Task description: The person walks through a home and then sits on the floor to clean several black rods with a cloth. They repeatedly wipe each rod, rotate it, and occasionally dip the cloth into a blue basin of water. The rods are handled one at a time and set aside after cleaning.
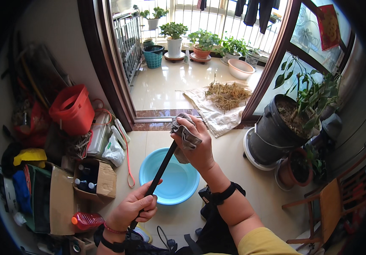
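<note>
My left hand [138,204] grips the lower part of a long black rod [162,170], which slants up and away to the right. Around its upper end my right hand [195,143] presses a crumpled grey cloth [184,135]. The cloth and fingers hide that end, so its shape cannot be told. Below the rod, on the tiled floor, stands a light blue plastic basin [178,185] with what looks like water in it. A wristband circles each wrist.
At left are a red bucket [74,111], a cardboard box with bottles [103,181] and a red bottle [89,220]. Dried plants [229,95] lie on a white cloth [216,124] across the doorway. A black plant pot [270,134] and a wooden chair [331,207] stand at right.
</note>
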Demonstrator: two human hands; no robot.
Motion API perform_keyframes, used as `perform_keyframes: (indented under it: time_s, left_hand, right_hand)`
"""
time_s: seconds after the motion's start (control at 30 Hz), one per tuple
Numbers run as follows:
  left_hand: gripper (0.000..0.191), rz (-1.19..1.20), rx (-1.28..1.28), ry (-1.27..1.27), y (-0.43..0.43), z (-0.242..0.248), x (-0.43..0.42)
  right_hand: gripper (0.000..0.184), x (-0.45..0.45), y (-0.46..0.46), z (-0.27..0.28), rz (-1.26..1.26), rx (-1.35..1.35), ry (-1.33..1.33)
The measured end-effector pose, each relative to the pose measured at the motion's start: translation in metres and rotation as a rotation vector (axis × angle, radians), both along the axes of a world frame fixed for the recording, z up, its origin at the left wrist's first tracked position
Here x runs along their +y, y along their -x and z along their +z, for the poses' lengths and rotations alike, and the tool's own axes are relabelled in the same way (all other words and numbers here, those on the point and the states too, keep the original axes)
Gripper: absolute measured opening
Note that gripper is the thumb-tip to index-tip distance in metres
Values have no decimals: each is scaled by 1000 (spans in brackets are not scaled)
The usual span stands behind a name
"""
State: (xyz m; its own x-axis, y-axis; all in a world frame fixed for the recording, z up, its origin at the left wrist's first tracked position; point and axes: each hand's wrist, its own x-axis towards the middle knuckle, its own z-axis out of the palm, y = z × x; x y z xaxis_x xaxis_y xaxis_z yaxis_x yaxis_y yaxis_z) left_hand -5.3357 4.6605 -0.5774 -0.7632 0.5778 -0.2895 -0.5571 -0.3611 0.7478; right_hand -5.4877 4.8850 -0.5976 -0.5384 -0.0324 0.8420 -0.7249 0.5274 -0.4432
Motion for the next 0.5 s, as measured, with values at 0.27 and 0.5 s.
perform_keyframes:
  time_s: [0.27, 0.5]
  left_hand:
    - [51, -66, 45, 114, -2, -2, -9]
    - [50, -97, -46, -45, -6, -4, -22]
  right_hand:
    - [33, 19, 2, 2, 718, -810, 643]
    - [53, 43, 2, 11, 1092, -946, 655]
